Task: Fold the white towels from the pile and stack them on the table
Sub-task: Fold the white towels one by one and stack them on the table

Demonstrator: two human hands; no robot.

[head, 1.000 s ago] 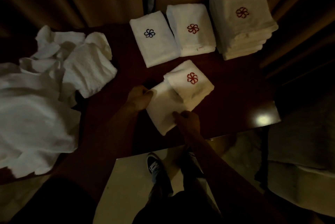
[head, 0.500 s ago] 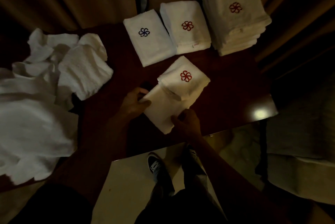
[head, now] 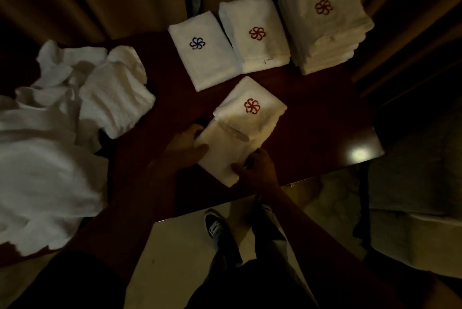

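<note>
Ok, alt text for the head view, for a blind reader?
Left hand and right hand hold the near end of a half-folded towel on the table. Behind lie a blue-logo towel, a red-logo towel and a taller stack; the unfolded pile lies left.

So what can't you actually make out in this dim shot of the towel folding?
Tall stack: towel count; head view, layers blur in dim light.
Unfolded pile: its full size; head view, cut off by the left edge.
Small tag on the middle folded towel: head view, too small to read.
Left hand and right hand gripping the half-folded towel: fingertips, head view, hidden under the cloth.
</note>
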